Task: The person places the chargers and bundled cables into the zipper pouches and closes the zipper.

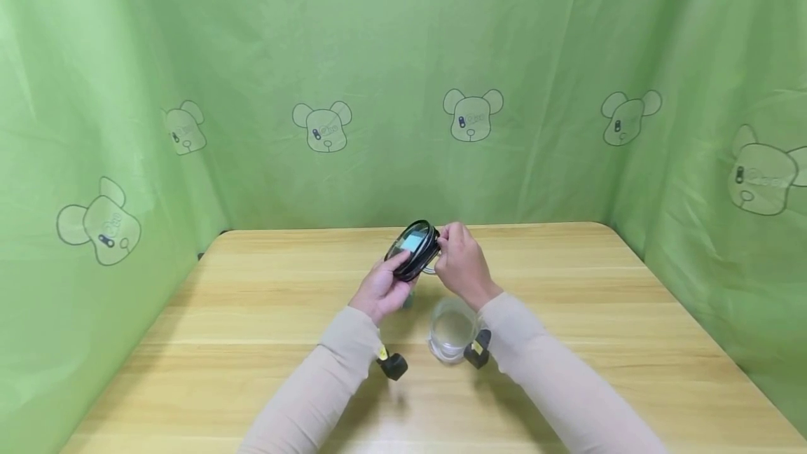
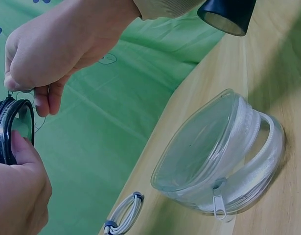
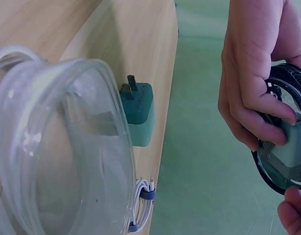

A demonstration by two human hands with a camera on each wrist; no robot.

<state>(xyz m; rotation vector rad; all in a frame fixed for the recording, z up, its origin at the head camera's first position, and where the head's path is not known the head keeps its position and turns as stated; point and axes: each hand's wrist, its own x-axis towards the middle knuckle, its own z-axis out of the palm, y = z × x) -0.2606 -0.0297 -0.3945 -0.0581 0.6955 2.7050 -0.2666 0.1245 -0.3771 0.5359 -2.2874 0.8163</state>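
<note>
My left hand (image 1: pixel 381 289) grips a small round clear zip pouch with black trim (image 1: pixel 421 258), its thumb on the near face. Through the clear side shows a pale, boxy item (image 3: pixel 289 147), partly hidden by fingers. At the pouch's edge, my right hand (image 1: pixel 463 265) pinches the small zipper pull (image 2: pixel 10 93) between thumb and forefinger. Both hands are raised above the far part of the table. Closer in, below the right forearm, stands a larger clear pouch with white zipper (image 2: pixel 204 147), its zip partly undone.
A green plug charger (image 3: pixel 140 115) stands on the wooden table (image 1: pixel 252 342), prongs up. Near it lies a coiled white cable (image 2: pixel 123 215) held by dark blue straps. Black wrist-worn devices (image 1: pixel 394 366) hang under both forearms. Green curtains (image 1: pixel 403 54) surround the table's back and sides.
</note>
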